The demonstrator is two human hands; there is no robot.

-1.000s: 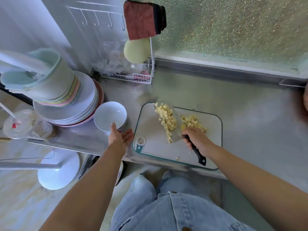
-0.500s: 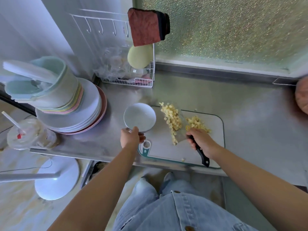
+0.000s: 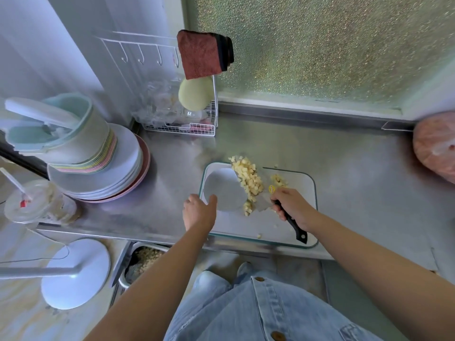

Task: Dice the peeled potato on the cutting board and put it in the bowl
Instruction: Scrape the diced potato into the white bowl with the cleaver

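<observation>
A white bowl [image 3: 225,189] now sits on the left part of the glass cutting board [image 3: 305,207]. My left hand [image 3: 199,211] grips its near rim, thumb over the edge. Diced potato [image 3: 248,179] lies in a strip right beside the bowl, with a smaller heap [image 3: 278,179] further right. My right hand [image 3: 291,207] grips the black handle of a knife [image 3: 264,201], whose broad blade lies tilted against the strip of dice. A few stray cubes [image 3: 259,235] lie near the board's front edge.
A stack of plates [image 3: 118,175] with a pastel container on top stands at the left, a lidded drink cup [image 3: 37,203] in front of it. A wire rack [image 3: 182,124] with a cloth and sponge stands at the back. A pink bag [image 3: 435,146] sits at the far right.
My left hand took the bowl from beside the plates and brought it right onto the cutting board, next to the dice. The knife stayed against the potato strip.
</observation>
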